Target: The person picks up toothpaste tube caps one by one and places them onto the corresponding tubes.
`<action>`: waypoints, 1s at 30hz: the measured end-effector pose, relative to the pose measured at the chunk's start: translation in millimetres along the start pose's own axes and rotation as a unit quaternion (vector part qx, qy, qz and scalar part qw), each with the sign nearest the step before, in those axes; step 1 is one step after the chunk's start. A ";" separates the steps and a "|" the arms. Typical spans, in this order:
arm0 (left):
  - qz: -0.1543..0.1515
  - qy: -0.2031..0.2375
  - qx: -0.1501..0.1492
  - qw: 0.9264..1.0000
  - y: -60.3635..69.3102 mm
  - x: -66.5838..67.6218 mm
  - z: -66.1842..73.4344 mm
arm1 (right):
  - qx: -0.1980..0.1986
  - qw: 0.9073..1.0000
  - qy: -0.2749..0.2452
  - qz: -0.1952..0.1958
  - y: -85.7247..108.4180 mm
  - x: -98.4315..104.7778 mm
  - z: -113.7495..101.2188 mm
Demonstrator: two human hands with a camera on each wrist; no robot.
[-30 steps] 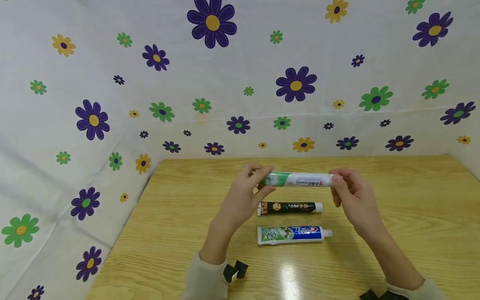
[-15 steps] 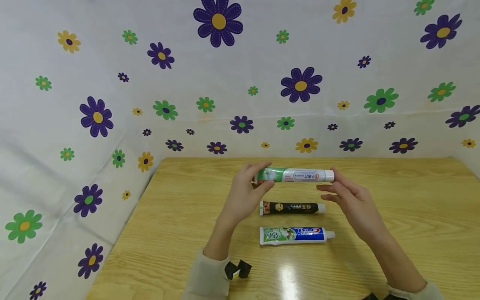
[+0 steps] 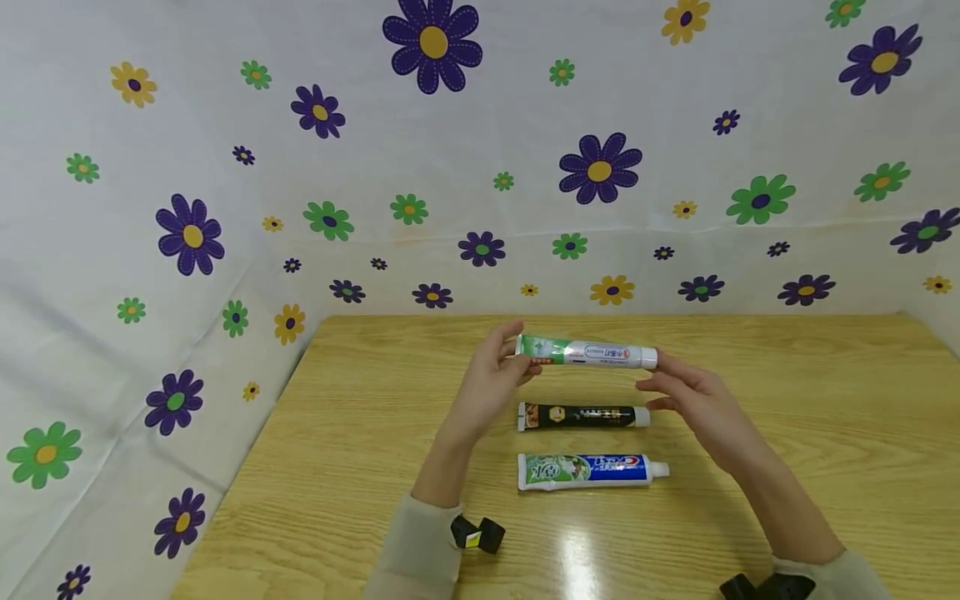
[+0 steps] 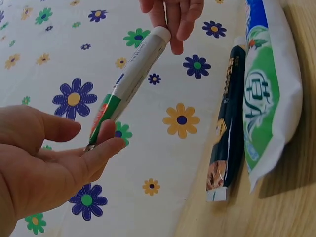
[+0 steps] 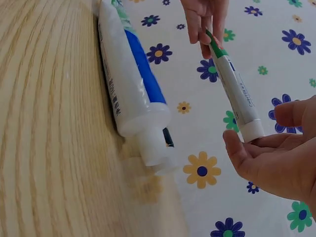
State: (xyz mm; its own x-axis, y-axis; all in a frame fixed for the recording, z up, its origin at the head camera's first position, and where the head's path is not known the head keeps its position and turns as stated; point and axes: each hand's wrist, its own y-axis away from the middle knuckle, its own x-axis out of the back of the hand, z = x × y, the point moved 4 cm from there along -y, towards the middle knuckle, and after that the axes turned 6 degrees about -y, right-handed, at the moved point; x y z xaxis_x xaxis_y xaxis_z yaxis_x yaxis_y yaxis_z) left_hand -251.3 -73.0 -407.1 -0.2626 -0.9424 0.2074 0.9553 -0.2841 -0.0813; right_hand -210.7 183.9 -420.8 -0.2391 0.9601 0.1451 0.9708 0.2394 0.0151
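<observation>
A green and white toothpaste tube (image 3: 588,352) is held level above the table's far part. My left hand (image 3: 483,383) holds its green crimped end; in the left wrist view fingers curl against that end, with the thumb (image 4: 61,128) apart from it. The tube's white cap (image 5: 252,129) lies against the fingers of my right hand (image 3: 705,408), whose thumb stands away from it. Below the held tube, a black toothpaste tube (image 3: 583,416) lies on the table. Nearer still lies a blue and green toothpaste tube (image 3: 585,471). Both lying tubes have their caps to the right.
The wooden table (image 3: 337,467) carries the two lying tubes, set roughly parallel. A white curtain (image 3: 450,133) printed with flowers stands behind the table and along its left side. Light reflects off the near part of the tabletop.
My right hand has let its pinch on the cap go, and its fingers now lie against it. The left thumb has lifted off the tube, which has turned slightly.
</observation>
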 end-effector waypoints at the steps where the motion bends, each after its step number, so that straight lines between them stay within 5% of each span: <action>1: -0.010 -0.002 0.002 1.000 -1.1 0.3 -3.1 | -0.001 1.000 0.009 0.001 -1.8 0.0 2.0; 7: -0.075 -0.066 0.021 0.995 -3.7 -3.2 -17.9 | -0.026 0.999 0.043 -0.005 -14.1 -1.1 16.3; 15: -0.119 -0.110 0.044 0.986 -7.0 -5.7 -35.0 | -0.025 0.997 0.061 -0.034 -21.6 0.7 32.0; 30: -0.111 -0.155 0.054 0.980 -15.5 -9.8 -48.5 | -0.052 0.996 0.046 -0.058 -25.0 3.3 46.4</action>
State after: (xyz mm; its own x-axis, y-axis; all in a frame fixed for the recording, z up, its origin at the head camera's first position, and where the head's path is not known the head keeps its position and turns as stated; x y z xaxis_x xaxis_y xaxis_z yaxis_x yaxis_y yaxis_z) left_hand -270.1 -67.9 -455.1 -0.4272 -0.7562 0.4956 0.8929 -0.4390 0.0999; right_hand -236.7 187.8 -466.6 -0.3521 0.9082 0.2263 0.9345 0.3275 0.1398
